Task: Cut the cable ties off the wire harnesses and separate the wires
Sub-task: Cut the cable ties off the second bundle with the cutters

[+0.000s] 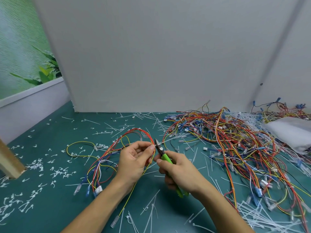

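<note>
My left hand [134, 158] pinches a bundle of red, yellow and blue wires, part of a wire harness [107, 157] that loops over the green table in front of me. My right hand [176, 170] grips green-handled cutters [165, 158]. Their dark jaws [158, 145] point up and sit right at the wires by my left fingertips. The cable tie at the jaws is too small to make out. White connectors [98, 190] hang at the harness's lower end.
A big tangled heap of harnesses [227, 137] fills the right side, with a white plastic bag [292, 132] behind it. Cut white ties [57, 172] litter the table at left, long ties [262, 217] at lower right. A grey wall stands behind, a wooden post [8, 160] at left.
</note>
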A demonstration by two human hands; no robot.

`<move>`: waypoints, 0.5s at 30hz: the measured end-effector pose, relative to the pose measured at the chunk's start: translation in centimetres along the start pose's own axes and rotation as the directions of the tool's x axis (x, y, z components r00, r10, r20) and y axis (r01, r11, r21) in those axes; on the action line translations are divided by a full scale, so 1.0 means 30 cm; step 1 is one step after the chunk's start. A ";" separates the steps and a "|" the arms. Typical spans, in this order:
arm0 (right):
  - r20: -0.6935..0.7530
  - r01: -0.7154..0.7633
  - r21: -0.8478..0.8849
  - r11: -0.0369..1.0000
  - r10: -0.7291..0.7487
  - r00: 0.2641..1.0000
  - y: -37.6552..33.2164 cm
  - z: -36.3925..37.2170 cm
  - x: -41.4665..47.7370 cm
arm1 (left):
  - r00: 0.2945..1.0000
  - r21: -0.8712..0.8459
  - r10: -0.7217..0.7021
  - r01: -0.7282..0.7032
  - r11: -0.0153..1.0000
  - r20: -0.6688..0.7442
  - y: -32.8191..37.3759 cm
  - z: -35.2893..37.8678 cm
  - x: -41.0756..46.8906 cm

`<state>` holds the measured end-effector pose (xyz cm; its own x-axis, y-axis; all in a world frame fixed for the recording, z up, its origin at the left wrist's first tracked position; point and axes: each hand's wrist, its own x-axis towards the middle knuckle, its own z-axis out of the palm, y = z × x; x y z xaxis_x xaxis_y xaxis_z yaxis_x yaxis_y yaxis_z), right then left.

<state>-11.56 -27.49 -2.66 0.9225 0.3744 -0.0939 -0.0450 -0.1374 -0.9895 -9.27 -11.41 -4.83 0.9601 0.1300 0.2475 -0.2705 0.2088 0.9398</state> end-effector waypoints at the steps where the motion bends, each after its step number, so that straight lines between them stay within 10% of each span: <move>1: 0.003 0.018 -0.022 1.000 -0.018 1.000 0.000 -0.001 -0.001 | 1.000 -0.016 -0.007 0.007 1.000 0.001 0.001 -0.001 0.000; 15: -0.001 0.016 -0.036 0.999 -0.016 1.000 0.000 -0.005 0.003 | 1.000 -0.064 -0.010 0.011 0.998 0.014 0.006 0.000 -0.002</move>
<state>-11.43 -27.58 -2.67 0.9234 0.3757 -0.0784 -0.0169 -0.1643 -0.9863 -9.37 -11.36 -4.68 0.9638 0.1139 0.2412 -0.2638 0.2717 0.9255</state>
